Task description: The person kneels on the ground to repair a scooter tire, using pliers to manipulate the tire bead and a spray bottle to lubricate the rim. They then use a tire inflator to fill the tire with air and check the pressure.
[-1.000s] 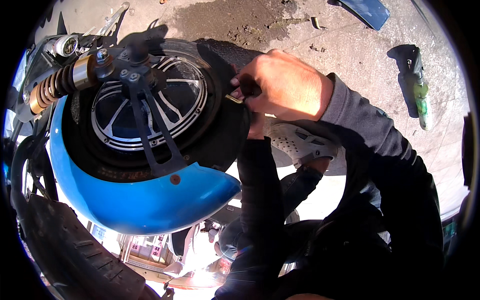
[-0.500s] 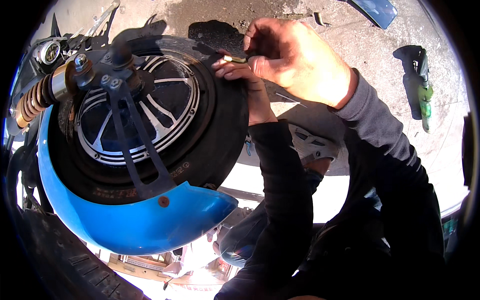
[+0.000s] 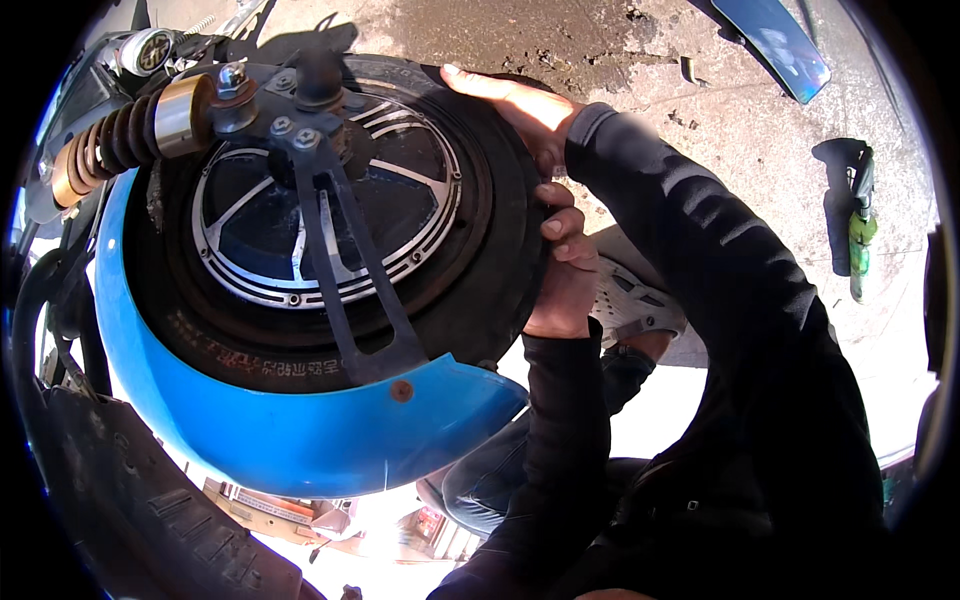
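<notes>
A black tyre (image 3: 497, 270) surrounds a dark wheel hub with silver spokes and rim (image 3: 330, 205). My right hand (image 3: 520, 108) lies along the tyre's far right edge, one finger stretched over the tread and the thumb pointing down. Nearer to me, my left hand (image 3: 566, 265) is closed against the tyre's right side, with its fingers curled. Whatever those fingers may hold is hidden. A blue mudguard (image 3: 300, 440) wraps the near side of the tyre, joined to a black forked bracket (image 3: 385, 300).
On the left, a coil-spring shock absorber (image 3: 125, 140) is bolted near the hub. A green-handled tool (image 3: 861, 240) lies on the ground at right. A dark glossy panel (image 3: 770, 45) lies at the far right. A light clog (image 3: 635, 300) shows beside my left hand.
My hands have parted from working together around a small brass-coloured piece. The right hand has moved onto the tyre's far edge, the left nearer me. The wheel appears shifted right in view.
</notes>
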Motion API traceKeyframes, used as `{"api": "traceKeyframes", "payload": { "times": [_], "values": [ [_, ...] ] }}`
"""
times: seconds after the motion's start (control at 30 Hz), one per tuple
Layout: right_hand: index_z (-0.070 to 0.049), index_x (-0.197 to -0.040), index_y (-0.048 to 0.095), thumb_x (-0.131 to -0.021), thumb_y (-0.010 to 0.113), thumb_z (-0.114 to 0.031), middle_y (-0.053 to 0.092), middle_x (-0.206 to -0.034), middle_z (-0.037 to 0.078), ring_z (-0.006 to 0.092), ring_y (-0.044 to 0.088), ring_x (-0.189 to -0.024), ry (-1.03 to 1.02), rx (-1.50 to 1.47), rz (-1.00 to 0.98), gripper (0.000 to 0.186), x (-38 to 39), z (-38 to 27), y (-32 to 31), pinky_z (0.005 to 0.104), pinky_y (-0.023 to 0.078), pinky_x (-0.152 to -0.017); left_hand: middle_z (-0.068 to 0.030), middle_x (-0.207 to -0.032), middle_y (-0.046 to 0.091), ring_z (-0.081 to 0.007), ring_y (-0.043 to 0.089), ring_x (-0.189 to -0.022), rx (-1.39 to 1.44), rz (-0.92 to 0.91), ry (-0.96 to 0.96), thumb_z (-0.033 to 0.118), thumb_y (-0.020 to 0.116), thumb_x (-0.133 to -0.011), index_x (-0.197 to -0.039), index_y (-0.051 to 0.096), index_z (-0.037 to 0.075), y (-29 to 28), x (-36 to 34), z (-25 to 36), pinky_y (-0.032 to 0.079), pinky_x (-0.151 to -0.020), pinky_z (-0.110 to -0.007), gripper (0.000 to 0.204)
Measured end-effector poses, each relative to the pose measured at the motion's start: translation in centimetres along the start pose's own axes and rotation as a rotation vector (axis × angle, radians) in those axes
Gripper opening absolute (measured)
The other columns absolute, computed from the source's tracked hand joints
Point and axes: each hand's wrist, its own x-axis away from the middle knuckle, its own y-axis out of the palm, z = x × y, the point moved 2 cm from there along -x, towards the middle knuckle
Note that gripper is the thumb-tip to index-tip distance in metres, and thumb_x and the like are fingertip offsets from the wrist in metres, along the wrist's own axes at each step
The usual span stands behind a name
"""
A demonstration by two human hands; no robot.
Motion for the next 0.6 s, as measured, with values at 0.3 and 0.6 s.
{"api": "traceKeyframes", "payload": {
  "times": [0.3,0.6],
  "values": [
    [-0.002,-0.119,0.067,-0.094,0.07,-0.036,0.075,-0.105,0.015,0.0213,0.075,-0.085,0.012,-0.24,-0.151,0.042,-5.0,0.0,-1.3,0.0351,0.062,-0.081,-0.0157,-0.142,0.05,-0.0273,0.053,-0.126,-1.606,0.21,1.201,0.01,0.075,-0.087,-0.143,0.038,-0.002,1.5,5.0,-3.7,0.04,-0.109,-0.04,0.068],
    [0.0,-0.121,0.064,-0.1,0.062,-0.031,0.075,-0.101,0.016,0.0201,0.075,-0.08,-0.062,-0.499,-0.062,0.038,-2.3,2.7,0.1,0.0309,0.064,-0.072,-0.0163,-0.15,0.041,-0.0284,0.05,-0.13,-1.527,0.536,1.383,0.012,0.068,-0.093,-0.15,0.028,-0.003,4.1,3.6,-5.1,0.041,-0.111,-0.038,0.071]
  ]
}}
